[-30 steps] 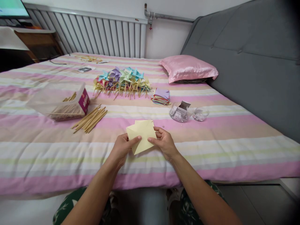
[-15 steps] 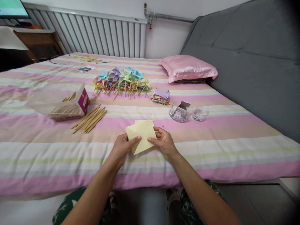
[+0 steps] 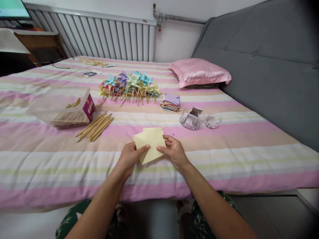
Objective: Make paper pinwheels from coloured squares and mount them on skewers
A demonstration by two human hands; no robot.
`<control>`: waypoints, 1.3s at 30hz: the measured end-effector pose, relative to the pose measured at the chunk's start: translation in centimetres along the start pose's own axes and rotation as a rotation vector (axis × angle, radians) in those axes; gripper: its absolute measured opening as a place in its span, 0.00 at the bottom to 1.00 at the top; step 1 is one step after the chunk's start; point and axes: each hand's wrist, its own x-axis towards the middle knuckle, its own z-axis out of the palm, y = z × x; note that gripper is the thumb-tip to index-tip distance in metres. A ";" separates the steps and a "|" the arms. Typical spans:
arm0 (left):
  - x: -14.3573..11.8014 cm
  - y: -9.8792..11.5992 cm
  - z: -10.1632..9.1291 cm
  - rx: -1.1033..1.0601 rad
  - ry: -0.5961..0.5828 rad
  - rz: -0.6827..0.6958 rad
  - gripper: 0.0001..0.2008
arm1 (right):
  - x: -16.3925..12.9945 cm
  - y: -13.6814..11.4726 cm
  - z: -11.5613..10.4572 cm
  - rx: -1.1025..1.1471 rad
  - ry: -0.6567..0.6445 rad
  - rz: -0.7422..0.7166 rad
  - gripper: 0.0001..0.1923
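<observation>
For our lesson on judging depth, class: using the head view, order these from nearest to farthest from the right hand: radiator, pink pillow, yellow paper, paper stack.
From the right hand:
1. Yellow paper: in its grip, to its left.
2. Paper stack: ahead.
3. Pink pillow: farther ahead, to the right.
4. Radiator: at the back, to the left.

My view is drifting by a hair.
From my remote seat, I am seeing the loose sticks (image 3: 95, 126), plastic tub (image 3: 89, 108) and pink pillow (image 3: 200, 73) all sliding very slightly left in the picture, and the yellow paper (image 3: 153, 142) is edging left just as faintly.
</observation>
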 end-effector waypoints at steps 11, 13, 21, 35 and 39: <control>0.0 -0.1 0.0 0.019 0.002 0.017 0.19 | -0.1 -0.2 0.1 -0.008 -0.001 0.009 0.26; 0.0 0.0 0.0 0.014 0.006 0.015 0.19 | -0.1 -0.2 0.1 -0.007 0.001 0.014 0.26; 0.1 0.0 -0.1 -0.003 0.014 0.024 0.18 | 0.2 -0.3 -0.1 -0.039 0.099 -0.048 0.21; 0.2 0.3 -0.8 0.037 0.063 0.059 0.19 | 1.8 -4.5 -9.3 -1.412 0.752 0.007 0.17; 0.1 0.4 -0.8 0.040 0.075 0.057 0.19 | 2.3 -4.1 -10.8 -1.513 0.676 0.116 0.17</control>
